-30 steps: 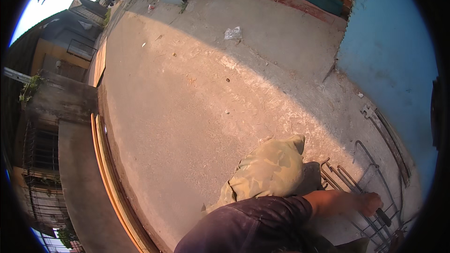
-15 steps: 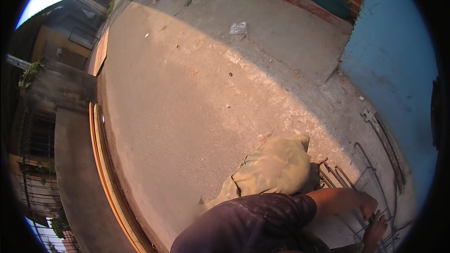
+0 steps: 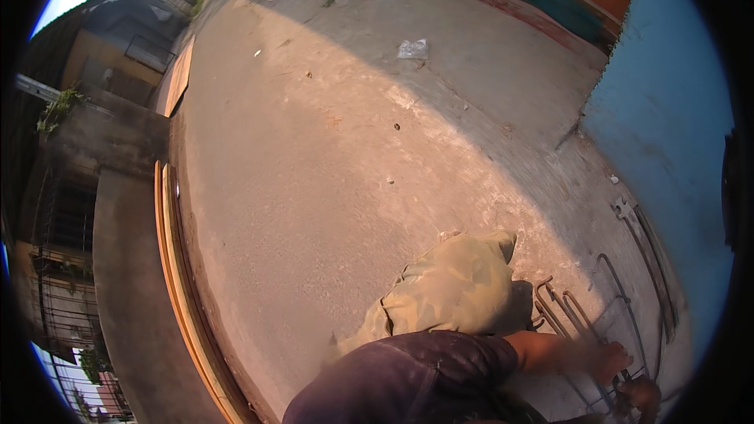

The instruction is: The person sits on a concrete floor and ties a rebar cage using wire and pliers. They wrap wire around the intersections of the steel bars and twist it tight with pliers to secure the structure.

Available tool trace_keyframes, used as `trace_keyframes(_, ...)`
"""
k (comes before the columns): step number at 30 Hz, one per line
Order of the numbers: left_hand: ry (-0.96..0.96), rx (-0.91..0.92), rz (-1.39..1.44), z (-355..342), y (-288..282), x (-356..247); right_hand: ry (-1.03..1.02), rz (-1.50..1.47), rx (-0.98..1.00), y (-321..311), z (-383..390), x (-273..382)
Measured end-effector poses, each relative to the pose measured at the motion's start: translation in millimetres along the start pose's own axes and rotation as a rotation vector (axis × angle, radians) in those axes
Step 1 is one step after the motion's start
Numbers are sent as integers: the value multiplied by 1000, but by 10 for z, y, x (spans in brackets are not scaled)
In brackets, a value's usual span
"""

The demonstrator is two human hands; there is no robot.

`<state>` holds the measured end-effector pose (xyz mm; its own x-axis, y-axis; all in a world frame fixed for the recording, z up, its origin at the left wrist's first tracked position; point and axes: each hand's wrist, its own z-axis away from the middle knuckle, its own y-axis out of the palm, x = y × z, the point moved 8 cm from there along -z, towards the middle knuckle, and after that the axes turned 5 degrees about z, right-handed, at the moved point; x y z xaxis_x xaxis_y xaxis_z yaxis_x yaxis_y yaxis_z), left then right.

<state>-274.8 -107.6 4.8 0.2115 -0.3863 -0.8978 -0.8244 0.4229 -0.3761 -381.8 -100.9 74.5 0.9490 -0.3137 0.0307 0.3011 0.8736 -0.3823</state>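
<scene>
Head view: bent metal rods [image 3: 585,318], slim, round and dull, some hooked, some looped, on gritty concrete pavement [image 3: 314,173] near its right edge, alongside the flat painted blue wall [image 3: 667,94]. Left hand [image 3: 616,360] bare over the rods, below a dark cloth sleeve [image 3: 424,369]; right hand [image 3: 642,394] just beside, in shadow, fingers bent. Too blurred to tell what either grip holds, or how tightly. Close by, creased camouflage cloth [image 3: 448,286] and a long, notched metal bar [image 3: 646,261].
</scene>
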Motion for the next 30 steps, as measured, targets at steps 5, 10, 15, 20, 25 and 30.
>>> trace_keyframes(5, -126, 428, 187, -165, 26, 134, -307, 1064, -700, -12, 830, 1294)
trace_keyframes(10, -449, 672, 359, -63, -365, 188, -608, 1215, -913, -14, 911, 1297)
trace_keyframes(15, -53, 449, 537, 63, -203, 245, 68, -292, -43, -46, 175, 50)
trace_keyframes(20, 103, 315, 196, 98, -41, -105, -283, -100, -431, -114, 143, -243)
trace_keyframes(25, -29, 293, 121, 82, -521, 110, -221, 236, -593, -193, 688, 1004)
trace_keyframes(30, -97, 584, 65, 12, -424, -276, -36, -75, -177, 148, 679, 345)
